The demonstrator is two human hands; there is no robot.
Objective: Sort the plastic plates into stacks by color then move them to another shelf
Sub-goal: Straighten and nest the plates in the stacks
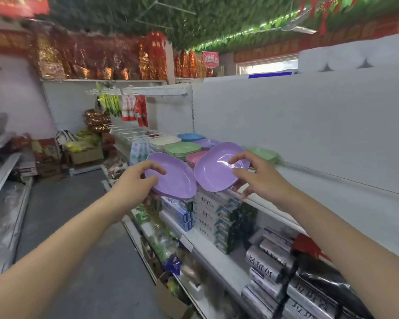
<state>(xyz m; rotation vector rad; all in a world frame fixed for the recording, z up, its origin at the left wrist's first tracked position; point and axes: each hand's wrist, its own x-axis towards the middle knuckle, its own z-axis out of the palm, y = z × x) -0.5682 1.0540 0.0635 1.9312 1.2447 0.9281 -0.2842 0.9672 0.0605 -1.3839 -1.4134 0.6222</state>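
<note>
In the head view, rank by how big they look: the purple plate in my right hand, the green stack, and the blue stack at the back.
1. Purple plate gripped by the right hand, though it's nearest the camera.
2. Green stack.
3. Blue stack, farthest back, so true size is unsure.

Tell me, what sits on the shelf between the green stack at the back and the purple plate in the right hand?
In the head view, a pink stack sits between the green stack and the purple plate held by the right hand.
</note>
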